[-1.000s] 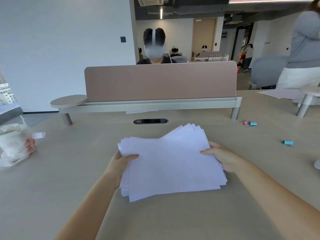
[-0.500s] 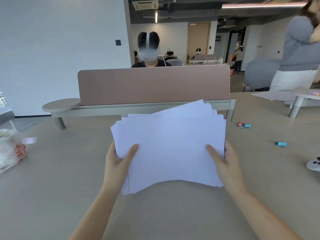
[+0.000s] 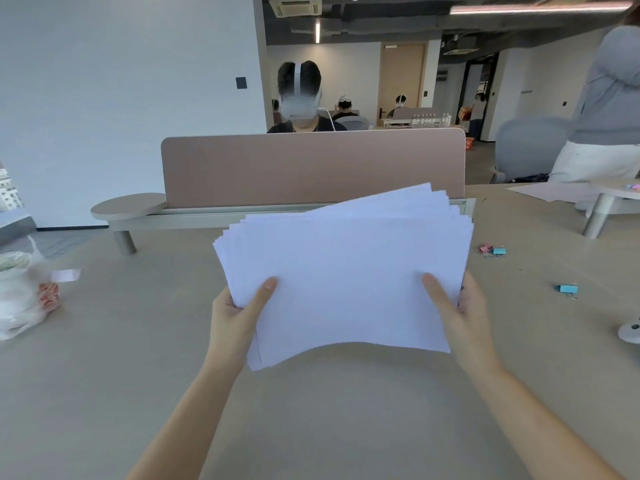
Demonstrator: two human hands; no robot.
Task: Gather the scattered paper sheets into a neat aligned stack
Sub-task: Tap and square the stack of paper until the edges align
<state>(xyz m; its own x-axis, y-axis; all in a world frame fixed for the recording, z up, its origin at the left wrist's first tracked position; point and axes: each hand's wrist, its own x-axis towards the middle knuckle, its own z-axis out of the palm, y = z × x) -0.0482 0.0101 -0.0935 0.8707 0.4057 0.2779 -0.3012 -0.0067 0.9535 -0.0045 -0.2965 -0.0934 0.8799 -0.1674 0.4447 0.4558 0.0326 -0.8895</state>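
A bundle of white paper sheets (image 3: 346,271) is held up off the beige table (image 3: 104,375), tilted toward me. The sheets are fanned out, with staggered edges showing at the top right and left. My left hand (image 3: 239,320) grips the bundle's left side, thumb on the front. My right hand (image 3: 464,317) grips the right side the same way. The bottom edge sags in a curve between the hands.
A pink desk divider (image 3: 311,168) on a metal rail stands behind the paper. Binder clips (image 3: 491,250) and one blue clip (image 3: 568,289) lie at the right. A white plastic bag (image 3: 24,296) sits at the left edge. A person stands at the far right.
The sheets lay flat on the table under both hands a second ago. Both hands have lifted them and tipped them upright, closer to me.
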